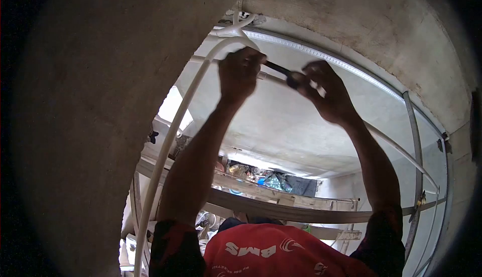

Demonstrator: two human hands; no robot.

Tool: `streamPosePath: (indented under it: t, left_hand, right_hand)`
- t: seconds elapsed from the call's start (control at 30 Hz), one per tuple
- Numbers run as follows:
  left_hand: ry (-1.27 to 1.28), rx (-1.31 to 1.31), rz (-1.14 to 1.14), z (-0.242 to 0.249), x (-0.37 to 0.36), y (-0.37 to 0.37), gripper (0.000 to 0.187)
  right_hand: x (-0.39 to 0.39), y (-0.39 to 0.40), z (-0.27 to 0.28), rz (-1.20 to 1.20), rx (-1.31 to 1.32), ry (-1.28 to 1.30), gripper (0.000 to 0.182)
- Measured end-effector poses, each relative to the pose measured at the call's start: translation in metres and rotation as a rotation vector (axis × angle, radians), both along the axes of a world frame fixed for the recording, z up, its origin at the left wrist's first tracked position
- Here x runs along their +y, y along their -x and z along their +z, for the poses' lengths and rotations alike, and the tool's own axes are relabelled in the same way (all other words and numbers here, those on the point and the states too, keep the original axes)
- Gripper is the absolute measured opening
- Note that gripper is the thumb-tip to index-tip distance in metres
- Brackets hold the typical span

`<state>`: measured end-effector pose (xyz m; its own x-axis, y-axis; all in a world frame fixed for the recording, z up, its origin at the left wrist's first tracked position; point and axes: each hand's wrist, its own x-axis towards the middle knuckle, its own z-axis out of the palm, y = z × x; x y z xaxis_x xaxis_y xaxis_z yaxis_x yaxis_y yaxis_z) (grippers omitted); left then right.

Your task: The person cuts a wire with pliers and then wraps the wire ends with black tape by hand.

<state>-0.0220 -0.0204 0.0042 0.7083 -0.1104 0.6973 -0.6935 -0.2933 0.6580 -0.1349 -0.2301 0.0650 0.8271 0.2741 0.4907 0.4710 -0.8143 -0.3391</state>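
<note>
My left hand [240, 75] is raised near the upper middle, fingers closed on one end of a taut black strip [276, 67], which looks like tape. At the strip's other end, a small dark round piece [293, 80], likely the tape roll, is pinched by my right hand [329, 93]. That hand's other fingers are curled and slightly blurred. Behind both hands passes a thin pale pipe [276, 79], with a joint showing just right of my left hand. A thicker white pipe [175, 119] curves down past my left forearm.
Grey concrete wall [85, 101] fills the left side. A perforated metal channel [321, 54] edges the ceiling opening, with a metal strut [417, 151] at the right. Below lie wooden planks [281, 211] and piled clutter [273, 179]. White pipe ends [241, 23] bunch at the top corner.
</note>
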Motion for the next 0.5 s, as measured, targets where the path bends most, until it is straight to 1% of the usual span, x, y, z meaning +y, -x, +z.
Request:
streamPosePath:
  t: [0.03, 0.07, 0.1, 0.17, 0.2, 0.27, 0.3, 0.4, 0.43, 0.47, 0.5]
  left_hand:
    - [-0.098, -0.140, 0.117, -0.004, 0.009, -0.010, 0.013]
    - [-0.036, -0.055, 0.145, 0.001, 0.015, -0.007, 0.009]
    - [-0.042, -0.057, 0.148, -0.006, 0.018, -0.016, 0.009]
    - [-0.265, -0.268, 0.392, -0.027, 0.020, -0.034, 0.007]
    - [-0.268, -0.263, 0.398, -0.032, 0.021, -0.039, 0.007]
    - [-0.218, -0.196, 0.245, -0.029, 0.021, -0.040, 0.009]
    - [-0.217, -0.191, 0.252, -0.030, 0.020, -0.038, 0.009]
    - [-0.181, -0.154, 0.299, -0.018, 0.020, -0.026, 0.004]
    - [-0.238, -0.038, 0.194, -0.013, 0.022, -0.026, 0.004]
    - [-0.294, 0.078, 0.087, -0.008, 0.025, -0.027, 0.004]
    - [-0.292, 0.081, 0.091, -0.004, 0.027, -0.026, 0.004]
  right_hand:
    - [-0.007, -0.027, -0.010, -0.016, -0.109, 0.096, 0.025]
    - [-0.007, -0.049, -0.013, 0.003, -0.151, 0.145, 0.020]
    - [0.000, -0.059, -0.010, 0.005, -0.153, 0.139, 0.020]
    - [0.013, -0.070, -0.010, -0.025, -0.196, 0.217, 0.014]
    - [0.013, -0.075, -0.013, -0.034, -0.211, 0.214, 0.015]
    - [0.007, -0.078, -0.020, -0.027, -0.192, 0.255, 0.016]
    - [0.004, -0.077, -0.022, -0.027, -0.175, 0.299, 0.018]
    - [0.002, -0.072, -0.026, 0.028, -0.100, 0.314, 0.021]
    - [0.003, -0.069, -0.025, 0.034, -0.099, 0.316, 0.021]
    - [0.006, -0.065, -0.023, 0.111, -0.099, 0.281, 0.022]
    - [0.010, -0.062, -0.021, 0.187, -0.099, 0.246, 0.023]
